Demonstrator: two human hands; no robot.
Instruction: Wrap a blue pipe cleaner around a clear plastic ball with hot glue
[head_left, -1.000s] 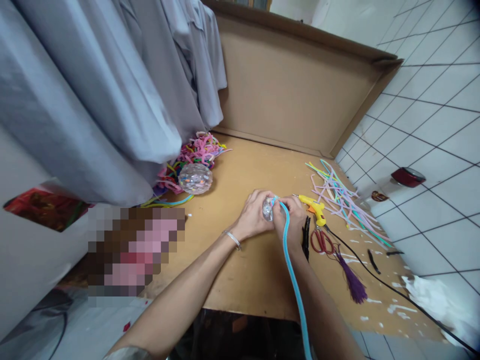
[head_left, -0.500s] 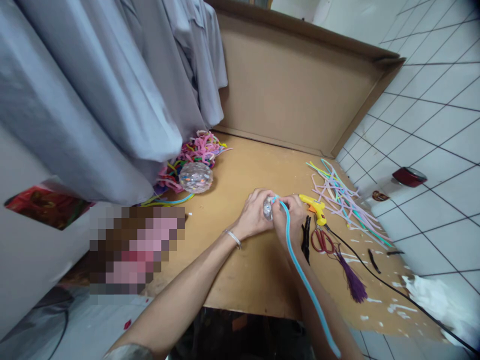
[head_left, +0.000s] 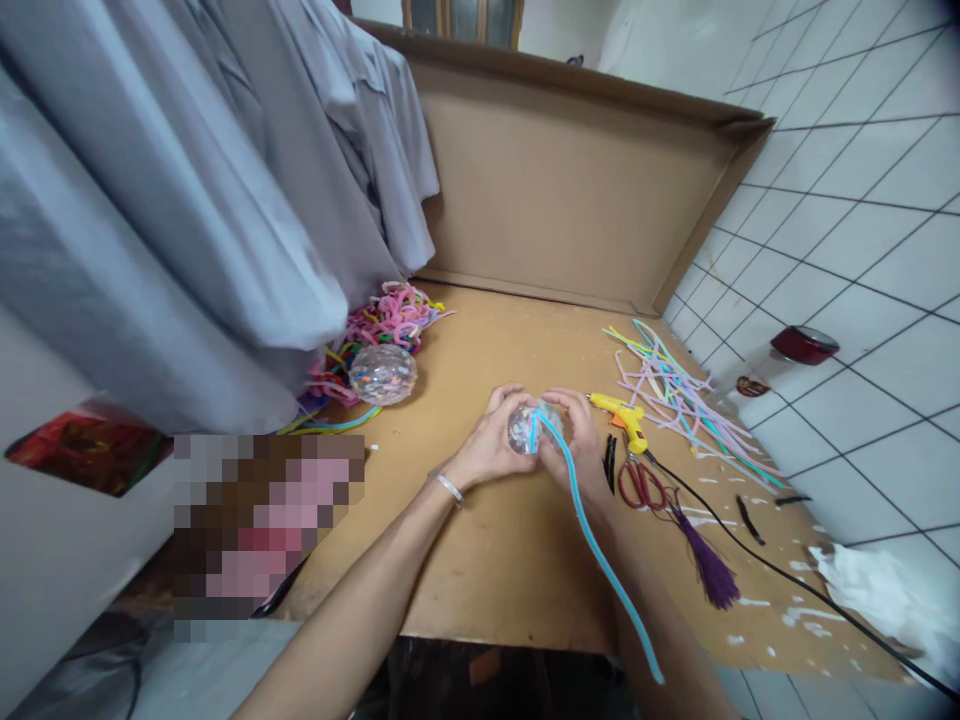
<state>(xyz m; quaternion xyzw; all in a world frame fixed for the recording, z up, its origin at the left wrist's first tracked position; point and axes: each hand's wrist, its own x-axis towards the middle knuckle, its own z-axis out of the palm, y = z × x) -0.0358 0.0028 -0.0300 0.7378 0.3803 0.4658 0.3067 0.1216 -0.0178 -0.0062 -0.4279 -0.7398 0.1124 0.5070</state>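
Holds clear ball (head_left: pixel 521 432) btwn both hands, approx. mid counter (head_left: pixel 480 580); can't tell if lifted or resting. Clamps L side of ball w/ grip of L hand (head_left: pixel 491 440), fingers round far edge, thumb at nr edge. Clasps R side w/ grip of R hand (head_left: pixel 571 432), fingers likewise curved round. Has blue fuzzy stem (head_left: pixel 578 500) against ball: short stretch across face, then long free length curving back over R forearm. Wears thin pale bracelet (head_left: pixel 450 490) on L wrist.

Just beside R hand, yellow glue gun (head_left: pixel 624 418) w/ nozzle twd fingers & blk cord (head_left: pixel 750 562) trailing to lower R. Nr glue gun, red-handled scissors (head_left: pixel 641 486), then purple tassel (head_left: pixel 706 562); btwn scissors & R forearm, blk strips (head_left: pixel 610 462). Farther R, loose bunch of pastel stems (head_left: pixel 667 390), plus clear jar w/ dk red lid (head_left: pixel 804 345) by tiled wall (head_left: pixel 847 210). Lower R, crumpled white tissue (head_left: pixel 885 600).

Over to L, 2nd clear ball (head_left: pixel 384 374) in front of tangled multicol. pile (head_left: pixel 397 318), under hanging grey cloth (head_left: pixel 225 200). At back, upright cardboard panel (head_left: pixel 555 190).
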